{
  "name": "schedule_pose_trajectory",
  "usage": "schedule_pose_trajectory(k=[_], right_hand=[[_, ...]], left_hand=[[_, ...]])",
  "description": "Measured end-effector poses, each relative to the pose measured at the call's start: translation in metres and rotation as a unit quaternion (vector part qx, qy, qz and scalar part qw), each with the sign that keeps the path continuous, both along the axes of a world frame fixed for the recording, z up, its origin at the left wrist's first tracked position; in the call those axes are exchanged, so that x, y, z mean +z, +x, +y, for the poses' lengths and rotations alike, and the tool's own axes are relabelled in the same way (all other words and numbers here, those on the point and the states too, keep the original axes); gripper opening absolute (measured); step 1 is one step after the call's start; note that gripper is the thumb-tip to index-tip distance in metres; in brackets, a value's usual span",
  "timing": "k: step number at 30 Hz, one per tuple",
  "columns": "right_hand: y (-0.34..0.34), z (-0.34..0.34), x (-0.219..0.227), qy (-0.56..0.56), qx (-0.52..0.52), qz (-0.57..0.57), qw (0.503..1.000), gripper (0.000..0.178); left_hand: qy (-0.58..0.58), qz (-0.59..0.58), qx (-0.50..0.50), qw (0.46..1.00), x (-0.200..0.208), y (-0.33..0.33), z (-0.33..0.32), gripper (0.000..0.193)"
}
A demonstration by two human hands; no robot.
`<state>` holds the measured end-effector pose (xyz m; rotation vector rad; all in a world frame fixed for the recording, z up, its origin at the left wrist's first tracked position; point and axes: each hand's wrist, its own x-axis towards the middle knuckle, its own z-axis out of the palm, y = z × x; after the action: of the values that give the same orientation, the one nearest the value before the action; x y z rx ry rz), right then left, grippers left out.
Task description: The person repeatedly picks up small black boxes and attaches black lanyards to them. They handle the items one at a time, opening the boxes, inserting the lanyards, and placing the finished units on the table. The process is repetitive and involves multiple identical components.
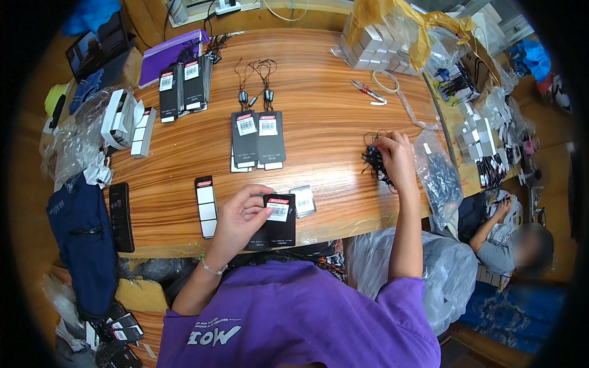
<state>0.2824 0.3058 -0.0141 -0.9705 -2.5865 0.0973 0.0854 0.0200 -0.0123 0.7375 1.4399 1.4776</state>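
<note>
My left hand (pixel 236 211) is closed around black hang tags (pixel 282 233) near the table's front edge. The top tag has a red band and a white barcode sticker. Just right of it lies a small stack of pale barcode cards (pixel 304 201). My right hand (pixel 399 153) reaches over a small heap of black tag cords (pixel 370 161), its fingertips pinched on the cords. Farther off, two stacks of finished-looking black tags (pixel 270 138) lie side by side, their cords (pixel 267 76) stretched away from me. A narrow label strip (pixel 207 211) rests left of my left hand.
More corded black tags (pixel 195 92) lie at the far left by a purple folder (pixel 161 58). A black phone (pixel 121 214) is at the left edge. Red-handled snips (pixel 370 91) and a tape roll (pixel 385 81) lie far right. A plastic bag of cords (pixel 438 178) hangs over the right edge.
</note>
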Motion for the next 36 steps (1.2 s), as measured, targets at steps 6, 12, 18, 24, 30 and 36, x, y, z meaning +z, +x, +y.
schedule_pose_trajectory(k=[6, 12, 18, 24, 30, 36], right_hand=[[0.000, 0.011, -0.001, -0.037, 0.002, -0.075, 0.997, 0.010], [0.002, 0.016, -0.003, -0.103, 0.040, -0.064, 0.992, 0.013], [0.005, 0.019, 0.008, -0.120, 0.051, -0.030, 0.991, 0.014], [0.003, 0.006, 0.053, -0.062, 0.052, -0.077, 0.994, 0.011], [-0.004, -0.007, 0.070, -0.207, 0.052, 0.126, 0.969, 0.016], [-0.020, -0.047, 0.048, -0.540, 0.088, 0.379, 0.747, 0.016]], left_hand=[[-0.003, 0.007, -0.004, 1.000, 0.001, -0.003, -0.001, 0.028], [-0.010, 0.000, -0.005, 1.000, 0.000, -0.007, -0.001, 0.027], [0.011, -0.008, -0.018, 1.000, -0.002, -0.004, 0.002, 0.030], [0.005, 0.003, -0.034, 0.999, 0.000, -0.003, 0.005, 0.030], [0.015, -0.020, -0.062, 0.998, 0.012, 0.001, 0.016, 0.028], [0.069, -0.003, -0.111, 0.991, 0.021, 0.003, 0.047, 0.022]])
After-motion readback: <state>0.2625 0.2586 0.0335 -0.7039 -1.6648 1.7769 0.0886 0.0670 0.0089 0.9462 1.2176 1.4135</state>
